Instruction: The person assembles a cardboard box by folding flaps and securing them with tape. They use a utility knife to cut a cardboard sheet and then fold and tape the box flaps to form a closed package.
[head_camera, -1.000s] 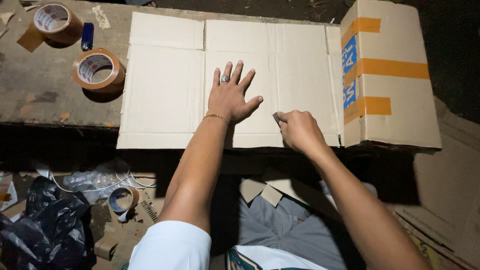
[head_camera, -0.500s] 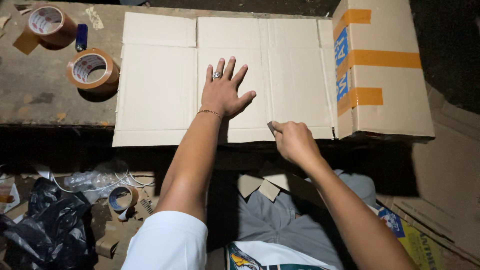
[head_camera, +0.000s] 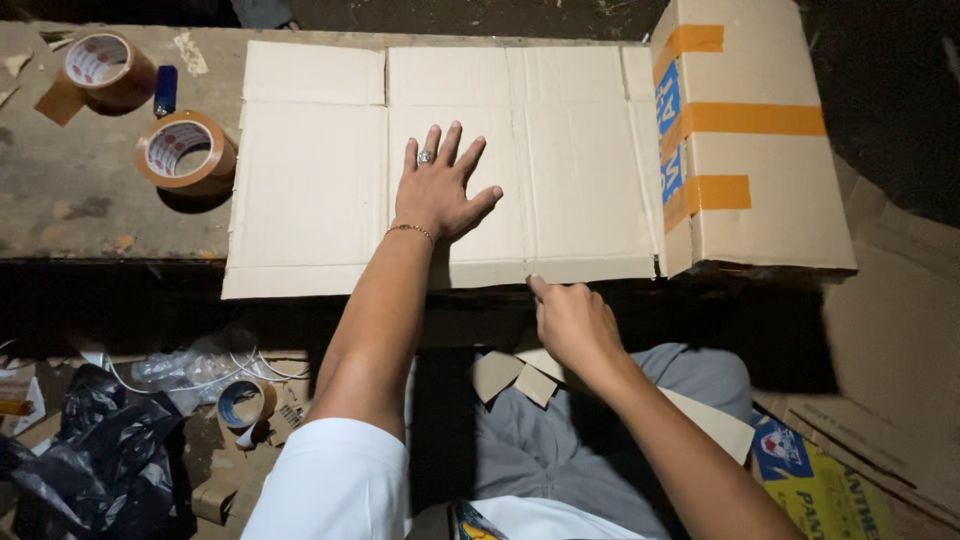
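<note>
The flattened cardboard sheet (head_camera: 560, 150) lies open across the bench (head_camera: 70, 200), its surface bare apart from the left hand (head_camera: 437, 190) pressed flat near the middle. At three o'clock of that hand a folded carton (head_camera: 760, 170) with orange tape strips rises as a wall. At nine o'clock one tape roll (head_camera: 185, 150) sits just beside the sheet's edge; at ten o'clock another tape roll (head_camera: 105, 70) stands farther off. The right hand (head_camera: 572, 322) fills the sheet's near edge at five o'clock.

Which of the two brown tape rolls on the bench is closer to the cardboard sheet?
The nearer roll of brown tape, lying just off the left edge of the flattened cardboard sheet. The other roll sits farther back toward the bench's far left corner, beside a small blue object.
</note>
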